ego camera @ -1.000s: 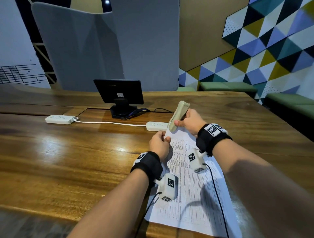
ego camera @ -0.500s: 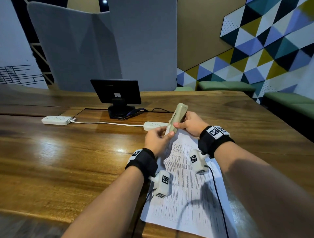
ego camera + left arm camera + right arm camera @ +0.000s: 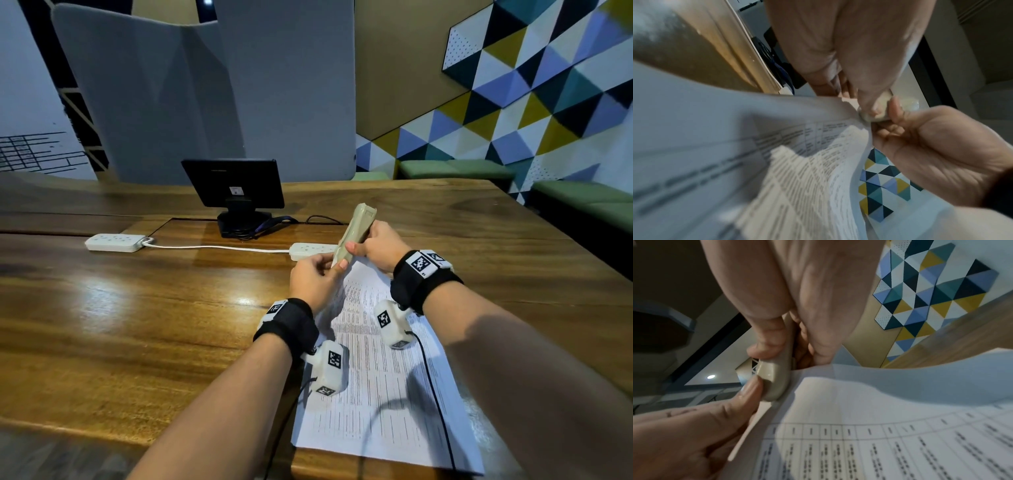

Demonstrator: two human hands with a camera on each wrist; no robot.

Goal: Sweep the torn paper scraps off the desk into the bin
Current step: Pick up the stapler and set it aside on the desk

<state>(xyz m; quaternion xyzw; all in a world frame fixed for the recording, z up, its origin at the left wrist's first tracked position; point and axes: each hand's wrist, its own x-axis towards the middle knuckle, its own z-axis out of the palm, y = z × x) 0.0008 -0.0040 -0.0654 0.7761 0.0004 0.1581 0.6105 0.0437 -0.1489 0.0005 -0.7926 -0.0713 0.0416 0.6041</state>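
A printed paper sheet (image 3: 376, 377) lies on the wooden desk (image 3: 137, 308), its far corner lifted. My left hand (image 3: 318, 277) pinches that corner, and its thumb touches the lower end of a beige plastic tool (image 3: 356, 229). My right hand (image 3: 373, 243) grips the tool and holds it tilted above the sheet's far edge. The right wrist view shows the tool (image 3: 774, 378) meeting the sheet's edge (image 3: 838, 394), with the left thumb (image 3: 750, 391) against it. In the left wrist view the sheet (image 3: 797, 162) curls up to both hands. No torn scraps or bin are in view.
A small black monitor (image 3: 233, 188) stands at the back of the desk. Two white power strips (image 3: 116, 241) (image 3: 311, 250) joined by a cable lie in front of it. Behind stands a grey partition (image 3: 205, 102), and green benches (image 3: 582, 202) are at the right.
My left hand rose from the desk with the sheet's corner, up to the lower end of the tool. My right hand kept hold of the tool, nearly still.
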